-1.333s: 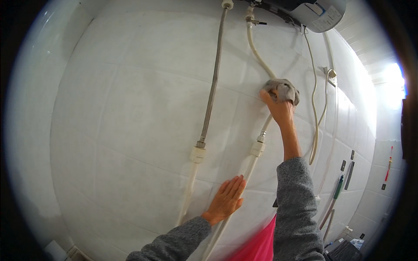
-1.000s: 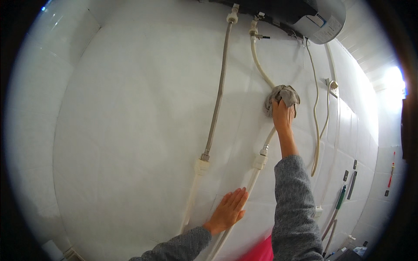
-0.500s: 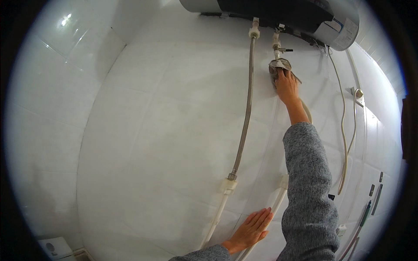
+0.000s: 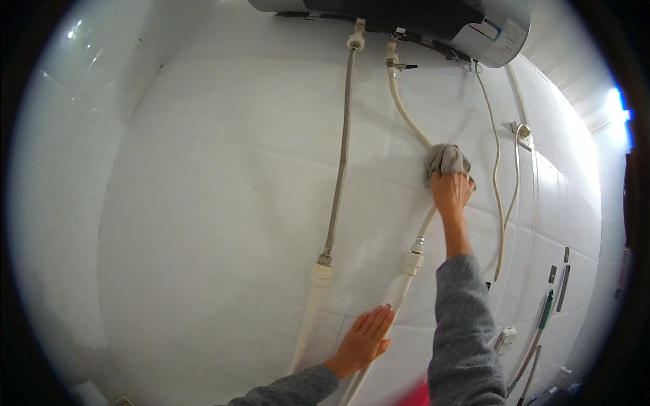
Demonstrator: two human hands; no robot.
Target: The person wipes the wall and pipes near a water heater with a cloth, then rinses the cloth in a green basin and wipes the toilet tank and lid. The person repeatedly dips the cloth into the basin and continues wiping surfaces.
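Observation:
My right hand grips a crumpled grey cloth, wrapped over the middle of a cream hose. That hose bends down from a valve under the water heater and meets a white pipe fitting below. Lower down, my left hand lies flat with fingers stretched out, against the tiled wall beside the white pipe. Nothing is in it. Left of both hands hangs a braided metal hose, joined to another white fitting.
A pale cable loops down at the right, by a wall socket. Farther right are a green-handled stick, dark wall strips and a white switch box. Something red shows at the bottom edge.
My right hand has slid the cloth down the hose from just under the valve to its middle. My left hand stays flat by the pipe. The whole view has shifted.

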